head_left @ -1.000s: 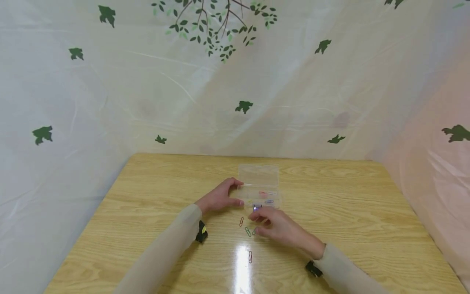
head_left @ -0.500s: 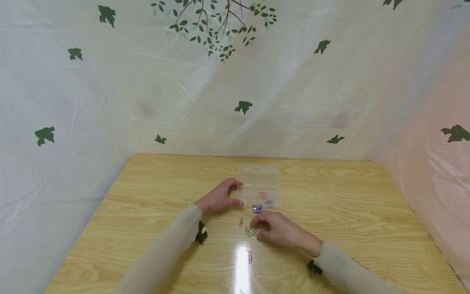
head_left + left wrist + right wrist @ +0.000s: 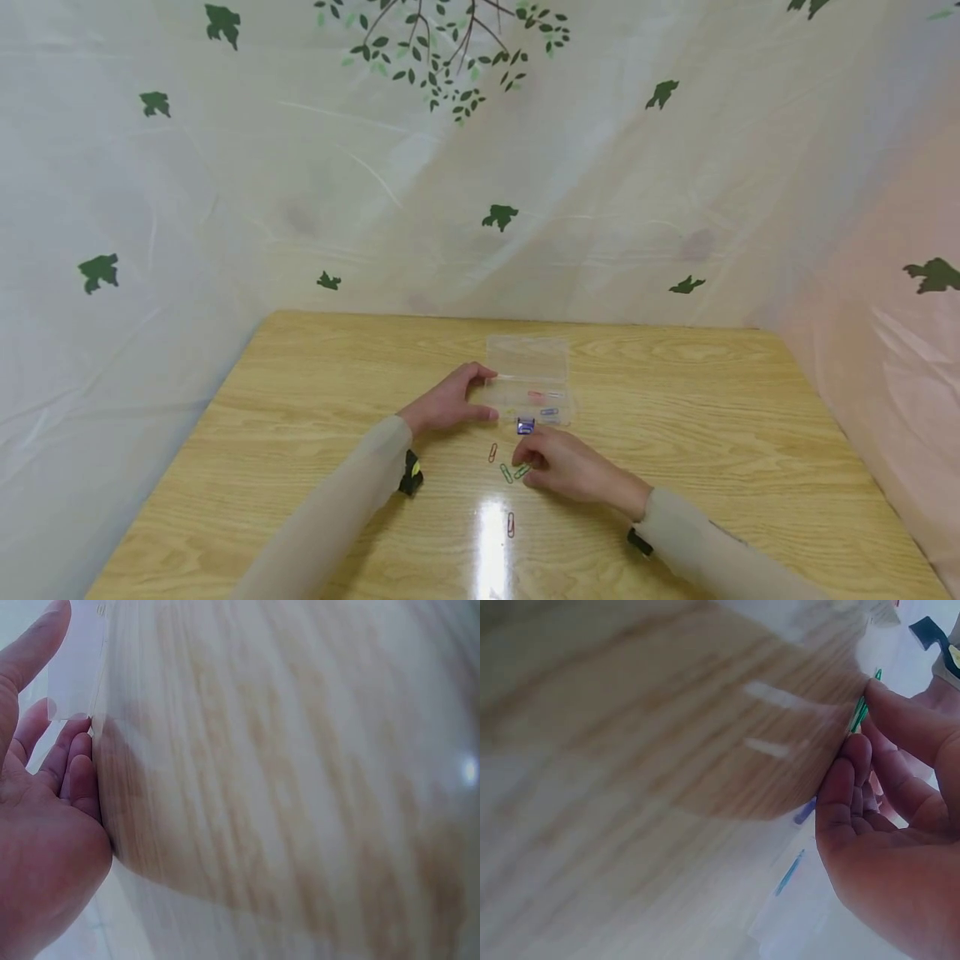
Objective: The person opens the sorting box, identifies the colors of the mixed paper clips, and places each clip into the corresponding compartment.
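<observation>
A clear plastic box (image 3: 528, 360) stands on the table with its lid tipped back. My left hand (image 3: 448, 402) holds its left end, index finger toward the hinge and thumb toward the front. Inside lie a blue paper clip (image 3: 550, 412), a red paper clip (image 3: 536, 393) and something small and yellow. My right hand (image 3: 573, 467) is low in front of the box, pinching a green paper clip (image 3: 522, 472) between thumb and fingertips. A second green paper clip (image 3: 506, 473) lies beside it. In the right wrist view, green wire (image 3: 859, 712) shows at the fingertips.
One red paper clip (image 3: 492, 452) lies left of the green ones, another red paper clip (image 3: 512, 524) nearer the front. A small blue and silver piece (image 3: 526, 426) is at the box's front edge. Behind the wooden table (image 3: 337, 358) hangs a leaf-patterned curtain (image 3: 600, 250).
My right hand has drawn slightly back from the box's front edge, exposing the blue and silver piece, and its fingers have closed on the green paper clip. The left hand stays in place.
</observation>
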### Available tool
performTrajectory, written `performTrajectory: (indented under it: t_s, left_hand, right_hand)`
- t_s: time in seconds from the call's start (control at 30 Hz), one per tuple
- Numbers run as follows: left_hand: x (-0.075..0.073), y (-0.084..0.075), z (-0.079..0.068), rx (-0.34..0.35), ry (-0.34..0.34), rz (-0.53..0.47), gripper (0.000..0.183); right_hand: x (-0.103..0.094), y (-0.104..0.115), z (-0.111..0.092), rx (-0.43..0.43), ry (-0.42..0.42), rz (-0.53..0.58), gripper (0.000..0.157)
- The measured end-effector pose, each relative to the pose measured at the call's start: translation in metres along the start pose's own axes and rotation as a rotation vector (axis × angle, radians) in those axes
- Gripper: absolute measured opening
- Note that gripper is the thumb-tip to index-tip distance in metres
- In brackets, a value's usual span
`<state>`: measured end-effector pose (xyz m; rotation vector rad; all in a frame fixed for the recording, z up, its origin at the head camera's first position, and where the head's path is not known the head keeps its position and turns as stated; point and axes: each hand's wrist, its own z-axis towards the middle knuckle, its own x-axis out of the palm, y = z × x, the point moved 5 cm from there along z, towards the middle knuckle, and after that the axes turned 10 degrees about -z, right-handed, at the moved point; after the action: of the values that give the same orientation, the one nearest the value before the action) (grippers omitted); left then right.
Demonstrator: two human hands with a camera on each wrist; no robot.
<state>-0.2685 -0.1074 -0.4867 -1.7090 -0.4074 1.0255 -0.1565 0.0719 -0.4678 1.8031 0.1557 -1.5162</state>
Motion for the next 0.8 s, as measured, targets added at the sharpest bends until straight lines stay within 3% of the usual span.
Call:
performTrajectory:
  t_s: [0.4, 0.8]
  left_hand:
    - [-0.0007, -0.0007, 0.002, 0.009, 0.003, 0.008, 0.064]
    - [-0.0011, -0.001, 0.0028, 0.007, 0.005, -0.007, 0.064]
  right_hand:
    - [0.0034, -0.0072, 0.0074, 0.015, 0.01, 0.024, 0.013]
    - [-0.0004, -0.0003, 0.0058, 0.029, 0.036, 0.0, 0.015]
